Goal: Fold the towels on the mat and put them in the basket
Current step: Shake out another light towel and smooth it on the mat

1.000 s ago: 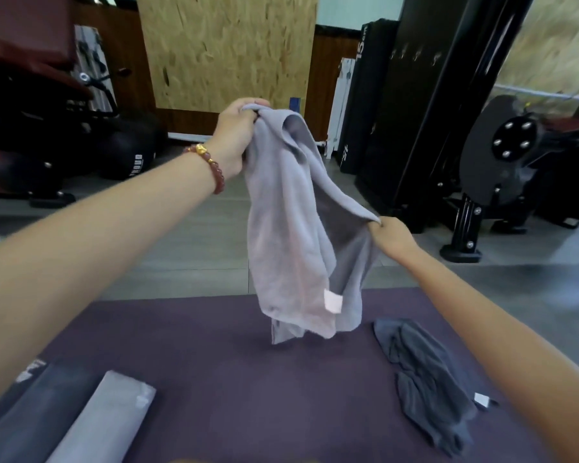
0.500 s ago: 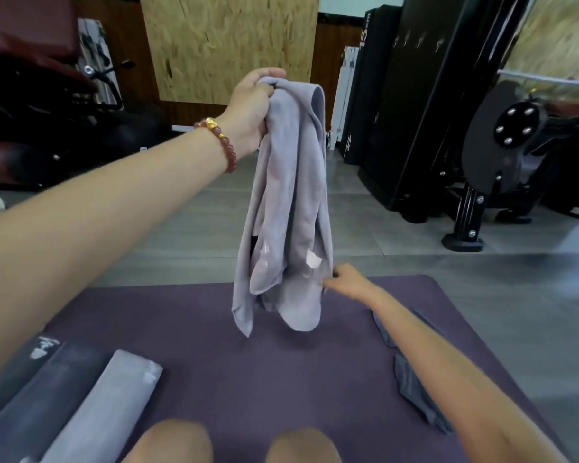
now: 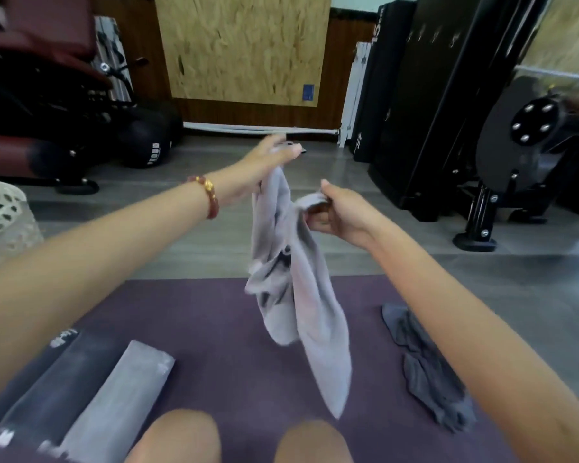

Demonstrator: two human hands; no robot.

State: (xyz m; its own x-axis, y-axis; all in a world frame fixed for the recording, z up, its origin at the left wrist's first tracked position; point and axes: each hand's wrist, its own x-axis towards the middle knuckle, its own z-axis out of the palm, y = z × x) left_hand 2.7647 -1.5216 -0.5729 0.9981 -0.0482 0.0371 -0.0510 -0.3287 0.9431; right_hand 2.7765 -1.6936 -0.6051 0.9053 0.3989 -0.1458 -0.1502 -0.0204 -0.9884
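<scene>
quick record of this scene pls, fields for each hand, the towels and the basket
left hand: holds top of light grey cloth towel; fingers blurred
right hand: pinches an edge of that towel
held towel: unfolded, hanging above purple mat
folded: light grey folded towel and dark grey folded towel, side by side on mat's left
unfolded: dark grey crumpled towel, on mat's right
white lattice basket: on floor, far left; contents not visible

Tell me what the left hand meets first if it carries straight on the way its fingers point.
Probably nothing close: the left hand points forward and slightly right over bare floor, toward the black upright pad. Depth is unclear.
</scene>
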